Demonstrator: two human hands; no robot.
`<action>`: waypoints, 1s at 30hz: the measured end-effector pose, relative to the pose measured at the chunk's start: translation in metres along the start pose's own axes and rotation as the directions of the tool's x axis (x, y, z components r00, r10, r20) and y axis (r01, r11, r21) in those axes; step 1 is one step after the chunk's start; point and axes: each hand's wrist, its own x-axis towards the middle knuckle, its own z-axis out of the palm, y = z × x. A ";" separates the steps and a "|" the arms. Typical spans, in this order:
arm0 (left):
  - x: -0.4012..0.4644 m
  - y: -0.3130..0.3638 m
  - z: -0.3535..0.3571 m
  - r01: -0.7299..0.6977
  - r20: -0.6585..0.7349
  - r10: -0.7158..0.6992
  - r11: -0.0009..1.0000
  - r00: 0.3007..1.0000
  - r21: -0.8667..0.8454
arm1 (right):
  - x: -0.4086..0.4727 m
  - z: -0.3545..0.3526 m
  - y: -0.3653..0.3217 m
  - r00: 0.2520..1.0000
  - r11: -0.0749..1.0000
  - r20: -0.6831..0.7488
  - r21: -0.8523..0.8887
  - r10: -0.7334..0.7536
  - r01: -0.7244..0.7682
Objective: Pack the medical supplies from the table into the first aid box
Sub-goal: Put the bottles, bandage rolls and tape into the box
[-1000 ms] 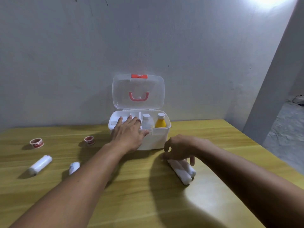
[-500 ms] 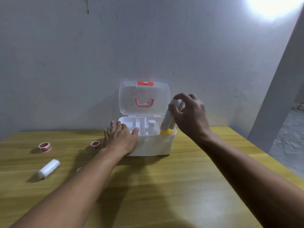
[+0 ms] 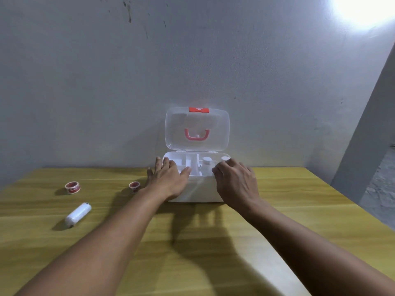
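White box (image 3: 196,189) under both hands' fingers (image 3: 164,165)

I could read no words, brand or number anywhere. The only sign was a small white cross on the red latch (image 3: 198,109) at the top edge of the clear lid (image 3: 218,133) of my first aid box (image 3: 196,189). The two rolls of tape, one far left (image 3: 72,187) and one nearer the box (image 3: 134,186), had red print on them, but it was too small and blurred for me to read
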 end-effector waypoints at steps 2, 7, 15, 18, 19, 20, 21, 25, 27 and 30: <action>-0.001 -0.006 0.001 -0.045 -0.041 0.044 0.999 0.998 -0.031 | -0.001 0.000 0.001 1.000 1.000 -0.016 0.016 0.003 -0.003; -0.027 -0.027 -0.007 -0.056 -0.307 0.017 0.991 0.952 -0.121 | -0.005 -0.002 -0.006 0.987 0.986 -0.022 0.045 -0.162 0.163; -0.073 -0.062 -0.028 0.317 -0.115 -0.315 0.948 0.942 -0.001 | -0.022 0.008 -0.051 0.898 0.929 0.241 0.054 -0.368 0.367; -0.086 -0.072 -0.027 0.359 -0.045 -0.358 0.933 0.933 0.029 | -0.024 0.007 -0.056 0.904 0.939 0.257 0.041 -0.341 0.343; -0.089 -0.075 -0.026 0.364 -0.023 -0.364 0.931 0.931 0.034 | -0.024 0.006 -0.056 0.905 0.939 0.257 0.041 -0.339 0.340; -0.093 -0.078 -0.024 0.369 -0.002 -0.369 0.929 0.930 0.041 | -0.024 0.006 -0.055 0.904 0.939 0.259 0.039 -0.339 0.341; -0.096 -0.081 -0.022 0.377 0.018 -0.378 0.925 0.926 0.046 | -0.024 0.007 -0.054 0.903 0.939 0.262 0.037 -0.340 0.343; -0.104 -0.095 -0.016 0.381 -0.087 -0.376 0.924 0.923 0.048 | -0.026 0.008 -0.054 0.899 0.940 0.282 0.042 -0.336 0.338; -0.103 -0.104 -0.021 0.386 -0.217 -0.359 0.918 0.908 0.095 | -0.028 0.007 -0.055 0.901 0.941 0.278 0.040 -0.334 0.336; -0.090 -0.129 -0.022 0.422 -0.315 -0.351 0.886 0.882 0.193 | -0.028 0.008 -0.055 0.902 0.940 0.271 0.029 -0.335 0.340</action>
